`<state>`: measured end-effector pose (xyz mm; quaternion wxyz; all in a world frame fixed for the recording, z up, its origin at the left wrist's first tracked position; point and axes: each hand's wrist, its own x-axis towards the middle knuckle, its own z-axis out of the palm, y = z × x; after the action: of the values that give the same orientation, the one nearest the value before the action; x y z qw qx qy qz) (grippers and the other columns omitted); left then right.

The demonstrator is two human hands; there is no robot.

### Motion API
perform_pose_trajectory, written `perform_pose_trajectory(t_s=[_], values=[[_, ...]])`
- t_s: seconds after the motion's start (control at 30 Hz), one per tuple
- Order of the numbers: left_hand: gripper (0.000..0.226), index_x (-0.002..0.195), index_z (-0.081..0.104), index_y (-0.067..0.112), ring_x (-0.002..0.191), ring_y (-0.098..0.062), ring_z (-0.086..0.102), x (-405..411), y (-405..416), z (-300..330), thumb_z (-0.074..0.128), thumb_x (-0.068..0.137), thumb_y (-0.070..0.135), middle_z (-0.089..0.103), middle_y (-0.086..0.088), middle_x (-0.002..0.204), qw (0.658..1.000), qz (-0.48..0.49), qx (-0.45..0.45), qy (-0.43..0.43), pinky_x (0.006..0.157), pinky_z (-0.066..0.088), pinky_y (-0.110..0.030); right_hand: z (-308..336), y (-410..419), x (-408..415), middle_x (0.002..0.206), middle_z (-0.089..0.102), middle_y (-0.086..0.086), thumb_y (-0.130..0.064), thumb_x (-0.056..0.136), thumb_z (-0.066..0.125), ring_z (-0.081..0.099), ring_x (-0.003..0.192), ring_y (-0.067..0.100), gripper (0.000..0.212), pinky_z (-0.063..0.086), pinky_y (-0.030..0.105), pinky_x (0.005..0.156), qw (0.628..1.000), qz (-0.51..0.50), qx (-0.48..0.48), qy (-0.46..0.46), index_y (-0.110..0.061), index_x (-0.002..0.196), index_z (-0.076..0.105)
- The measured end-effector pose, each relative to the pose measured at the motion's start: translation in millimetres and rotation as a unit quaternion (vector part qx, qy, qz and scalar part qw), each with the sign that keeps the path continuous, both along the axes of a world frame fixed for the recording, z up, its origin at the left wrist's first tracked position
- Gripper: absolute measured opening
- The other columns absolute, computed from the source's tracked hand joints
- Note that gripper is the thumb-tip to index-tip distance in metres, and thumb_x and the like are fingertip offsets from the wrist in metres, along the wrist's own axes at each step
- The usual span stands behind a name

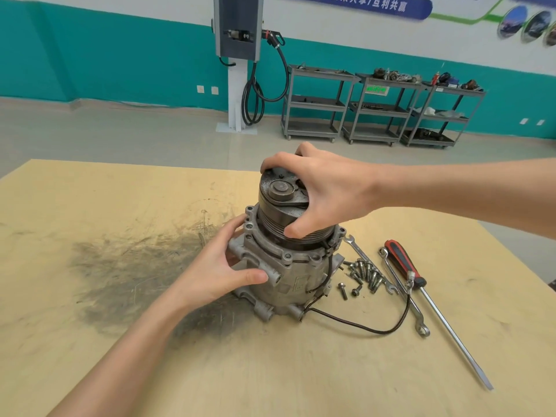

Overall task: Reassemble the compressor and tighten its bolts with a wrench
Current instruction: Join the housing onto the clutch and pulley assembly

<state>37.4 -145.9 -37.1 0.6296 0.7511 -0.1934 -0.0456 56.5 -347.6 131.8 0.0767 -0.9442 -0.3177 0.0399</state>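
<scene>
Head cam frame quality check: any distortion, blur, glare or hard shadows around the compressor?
Head view: wide-angle bending at the edges, the wall stripe and table rim curve. Lighting is even and soft, no hard shadows; the dark patch left of the compressor is grime. Left hand, right hand, bolts and screwdriver are sharp; mild shine on the screwdriver shaft. Far shelves are softer.
</scene>
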Motion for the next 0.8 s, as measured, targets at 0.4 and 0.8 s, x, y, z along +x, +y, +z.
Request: perform_pose_trajectory(t_s=[0.4, 0.8], values=[[0.097, 0.125, 0.036, 0.071, 0.125, -0.007, 0.056, 3.2, 1.1, 6.5, 0.092, 0.046, 0.059, 0.058, 0.021, 0.133, 1.000, -0.006, 0.004, -0.001, 0.108, 0.043, -0.039, 2.0, -8.0, 7.2, 0.114, 0.038, 0.001, -0.054, 0.062, 0.079, 0.041, 0.102, 0.015, 0.095, 0.036, 0.020, 0.087, 0.998, 0.059, -0.014, -0.008, -0.039, 0.142, 0.030], [0.112, 0.149, 0.020, 0.051, 0.145, -0.011, 0.030, -1.3, -1.8, 14.0, 0.086, 0.058, 0.060, 0.031, 0.018, 0.155, 0.999, -0.042, 0.009, -0.017, 0.117, 0.027, -0.052, 2.8, -10.6, 18.2, 0.119, 0.037, -0.002, -0.055, 0.058, 0.072, 0.045, 0.114, 0.018, 0.092, 0.040, 0.024, 0.096, 0.995, 0.089, -0.025, 0.025, -0.045, 0.140, 0.030]])
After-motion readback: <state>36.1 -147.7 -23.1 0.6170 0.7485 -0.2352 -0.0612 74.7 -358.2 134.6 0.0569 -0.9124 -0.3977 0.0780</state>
